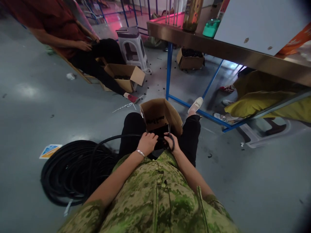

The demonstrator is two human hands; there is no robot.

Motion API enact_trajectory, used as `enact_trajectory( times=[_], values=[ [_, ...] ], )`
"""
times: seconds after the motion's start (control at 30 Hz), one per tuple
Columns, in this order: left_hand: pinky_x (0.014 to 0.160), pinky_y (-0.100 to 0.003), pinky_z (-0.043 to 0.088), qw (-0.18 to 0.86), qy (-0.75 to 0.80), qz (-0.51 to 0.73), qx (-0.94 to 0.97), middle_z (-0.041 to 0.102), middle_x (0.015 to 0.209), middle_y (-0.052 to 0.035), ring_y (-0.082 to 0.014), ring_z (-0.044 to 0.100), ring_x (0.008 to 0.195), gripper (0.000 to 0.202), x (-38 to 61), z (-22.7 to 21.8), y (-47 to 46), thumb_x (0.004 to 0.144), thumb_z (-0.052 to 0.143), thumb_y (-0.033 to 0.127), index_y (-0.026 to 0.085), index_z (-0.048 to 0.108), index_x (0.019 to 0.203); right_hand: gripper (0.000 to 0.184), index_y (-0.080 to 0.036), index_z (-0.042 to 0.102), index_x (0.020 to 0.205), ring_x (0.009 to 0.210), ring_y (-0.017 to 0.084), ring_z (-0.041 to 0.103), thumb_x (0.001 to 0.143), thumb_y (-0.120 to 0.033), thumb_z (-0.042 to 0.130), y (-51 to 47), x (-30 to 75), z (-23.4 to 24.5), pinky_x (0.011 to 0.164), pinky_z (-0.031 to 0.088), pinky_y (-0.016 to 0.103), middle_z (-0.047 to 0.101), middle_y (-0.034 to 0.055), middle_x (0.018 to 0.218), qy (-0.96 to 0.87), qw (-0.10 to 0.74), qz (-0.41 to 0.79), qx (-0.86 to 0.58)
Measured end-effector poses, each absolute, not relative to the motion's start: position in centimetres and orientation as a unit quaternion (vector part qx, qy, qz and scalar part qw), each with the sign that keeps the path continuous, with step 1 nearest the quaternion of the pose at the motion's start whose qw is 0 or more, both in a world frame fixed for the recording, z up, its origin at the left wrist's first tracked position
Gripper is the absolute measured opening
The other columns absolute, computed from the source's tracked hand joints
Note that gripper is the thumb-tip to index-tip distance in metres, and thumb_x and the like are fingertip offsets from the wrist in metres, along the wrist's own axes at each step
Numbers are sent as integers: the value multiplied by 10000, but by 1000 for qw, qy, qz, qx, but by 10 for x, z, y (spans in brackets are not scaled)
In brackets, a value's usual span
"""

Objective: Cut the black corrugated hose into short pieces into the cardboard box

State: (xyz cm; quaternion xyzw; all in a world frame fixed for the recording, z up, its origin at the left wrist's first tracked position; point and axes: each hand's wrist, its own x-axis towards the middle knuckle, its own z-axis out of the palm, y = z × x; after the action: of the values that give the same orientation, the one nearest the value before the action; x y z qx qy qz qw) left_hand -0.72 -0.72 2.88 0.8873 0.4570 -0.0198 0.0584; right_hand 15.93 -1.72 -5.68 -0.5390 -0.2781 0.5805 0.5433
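Observation:
My left hand point(147, 143) is closed on a black hose point(114, 137), which runs over my left thigh from a large coil point(70, 171) on the floor. Close beside it, my right hand point(173, 144) is closed round the dark handles of a pair of scissors point(172, 141), whose blades point away from me. Both hands are above my lap, at the near side of an open cardboard box point(157, 110) between my legs. Dark pieces lie inside the box. The hose's end near the scissors is hard to make out.
A metal-edged table point(218, 47) on blue legs stands ahead to the right. At the left sits a person point(80, 45) by another open box point(123, 77) and a plastic stool point(132, 45). A further box point(190, 60) is under the table. Another person's legs show at right.

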Motion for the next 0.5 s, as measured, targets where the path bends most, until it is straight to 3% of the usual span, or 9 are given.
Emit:
enact_trajectory(
  times=[0.17,0.37,0.5],
  values=[
    [909,-450,348,20,534,-9,845,634,1005,-146,-296,556,1005,312,-33,42,-1,946,436,366,173,623,1103,432,-157,640,971,471,127,555,633,-409,738,-12,172,-61,450,428,238,595,-33,553,-187,595,551,-554],
    [786,-348,413,106,459,-78,879,684,891,-126,-237,639,885,310,-23,18,-14,952,439,404,165,635,921,443,-163,644,957,427,91,479,663,-484,727,-8,175,-62,421,388,221,522,-68,517,-178,612,534,-556],
    [707,-319,449,147,447,-110,876,711,843,-135,-242,685,804,392,-10,8,-22,971,378,452,155,629,924,466,-154,651,970,421,81,465,633,-460,754,-9,174,-58,418,370,206,500,-81,505,-190,584,581,-535]
  ],
)
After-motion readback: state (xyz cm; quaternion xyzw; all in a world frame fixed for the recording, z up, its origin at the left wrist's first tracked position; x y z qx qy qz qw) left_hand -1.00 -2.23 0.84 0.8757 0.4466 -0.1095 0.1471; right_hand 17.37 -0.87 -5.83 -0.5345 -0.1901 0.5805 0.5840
